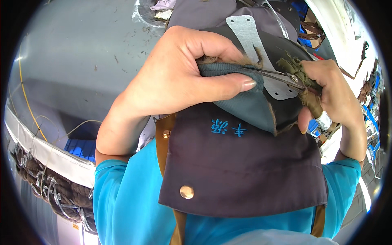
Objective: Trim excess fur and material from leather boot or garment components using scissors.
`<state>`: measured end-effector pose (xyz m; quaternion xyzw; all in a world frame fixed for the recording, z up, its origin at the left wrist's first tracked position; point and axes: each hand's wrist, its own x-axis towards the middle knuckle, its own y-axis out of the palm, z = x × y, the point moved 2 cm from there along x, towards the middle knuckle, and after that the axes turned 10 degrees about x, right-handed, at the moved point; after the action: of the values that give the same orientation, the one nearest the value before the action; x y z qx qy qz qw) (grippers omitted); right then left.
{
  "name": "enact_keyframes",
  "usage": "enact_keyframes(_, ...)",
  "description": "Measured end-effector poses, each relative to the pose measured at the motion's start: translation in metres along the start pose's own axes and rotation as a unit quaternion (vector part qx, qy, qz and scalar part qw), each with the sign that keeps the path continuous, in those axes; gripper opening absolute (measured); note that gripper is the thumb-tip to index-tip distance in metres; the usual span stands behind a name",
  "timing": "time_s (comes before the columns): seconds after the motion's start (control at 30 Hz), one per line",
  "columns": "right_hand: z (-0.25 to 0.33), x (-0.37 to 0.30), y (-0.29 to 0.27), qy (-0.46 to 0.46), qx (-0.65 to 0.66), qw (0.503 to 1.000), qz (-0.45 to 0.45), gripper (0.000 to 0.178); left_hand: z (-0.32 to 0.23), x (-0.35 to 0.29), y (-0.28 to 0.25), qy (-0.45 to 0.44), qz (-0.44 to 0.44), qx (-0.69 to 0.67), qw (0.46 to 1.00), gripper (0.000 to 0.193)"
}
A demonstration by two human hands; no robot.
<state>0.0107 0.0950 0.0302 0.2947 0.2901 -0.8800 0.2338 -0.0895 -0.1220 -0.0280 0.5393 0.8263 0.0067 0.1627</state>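
Observation:
My left hand (175,73) is closed on a grey-green ribbed fabric piece (249,104), thumb on its near face and fingers behind. Brown fur (222,60) shows along the upper edge, and the fabric's lower corner hangs down over my apron. A pair of scissors (281,76) is in my right hand (332,87); its handles are wrapped in olive-green cloth (300,71). The narrow blades point left, along the fabric's upper edge near my left thumb. Whether they are parted at the tips is hard to make out.
Behind the fabric lies a grey metal plate (249,34) with small holes. A grey work surface (81,61) with loose fibre bits spreads left. Brown furry bundles (53,183) hang beyond its pale edge. I wear a dark apron (241,175); a clear plastic bag (149,14) sits at the top.

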Motion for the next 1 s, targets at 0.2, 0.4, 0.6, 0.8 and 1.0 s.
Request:
enact_keyframes(0.2, 0.004, 0.003, 0.004, 0.004, 0.093, 0.995, 0.040, 0.019, 0.002, 0.001, -0.003, 0.001, 0.010, 0.025, 1.000, 0.012)
enact_keyframes(0.4, 0.008, 0.004, 0.001, -0.015, 0.020, 1.000, 0.014, 0.017, 0.003, 0.004, -0.002, -0.001, 0.025, 0.033, 0.999, 0.010)
enact_keyframes(0.6, 0.024, 0.006, -0.001, -0.057, -0.077, 0.994, -0.047, 0.021, 0.005, 0.004, 0.001, 0.024, 0.024, 0.036, 0.999, 0.011)
enact_keyframes(0.8, 0.016, 0.004, 0.000, -0.019, -0.043, 0.999, -0.019, 0.026, 0.005, 0.004, -0.002, 0.010, 0.039, 0.082, 0.996, 0.017)
enact_keyframes(1.0, 0.019, 0.001, 0.000, -0.074, -0.125, 0.987, -0.063, 0.026, 0.005, 0.004, 0.002, -0.031, 0.037, 0.065, 0.997, 0.022)
